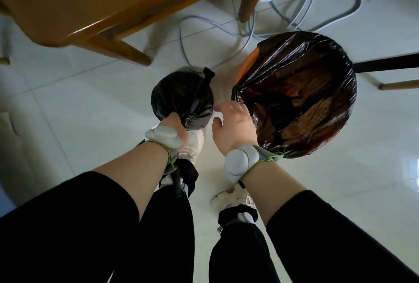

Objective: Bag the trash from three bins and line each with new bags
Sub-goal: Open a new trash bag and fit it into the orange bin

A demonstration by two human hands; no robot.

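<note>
We grip the tied bag (182, 99) in our left hand (174, 125) above the floor, while our right hand (234, 121), fingers loose at the liner (294, 92) edge, should tuck it snugly over the bin (246, 65) rim.

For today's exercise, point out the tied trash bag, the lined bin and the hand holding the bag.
tied trash bag (181, 96), head view, on its bulging middle
lined bin (247, 60), head view, on its orange rim
left hand (173, 127), head view, on its back
</note>
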